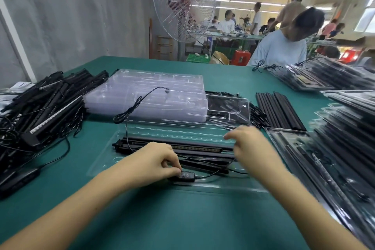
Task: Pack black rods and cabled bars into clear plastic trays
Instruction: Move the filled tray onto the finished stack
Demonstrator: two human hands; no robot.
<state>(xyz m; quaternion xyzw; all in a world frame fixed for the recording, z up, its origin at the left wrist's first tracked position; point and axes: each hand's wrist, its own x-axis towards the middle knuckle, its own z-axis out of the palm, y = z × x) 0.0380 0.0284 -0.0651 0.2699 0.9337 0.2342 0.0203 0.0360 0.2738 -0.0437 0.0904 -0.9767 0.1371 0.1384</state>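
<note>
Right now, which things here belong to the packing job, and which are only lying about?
Job: open tray, cabled bar in it, switch pinched by left hand, empty tray stack, loose rods, bar pile, packed trays.
Lying about: fan, red stool.

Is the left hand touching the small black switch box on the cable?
Touching. The head view shows the left hand with its fingers pinching the switch box at its left end.
</note>
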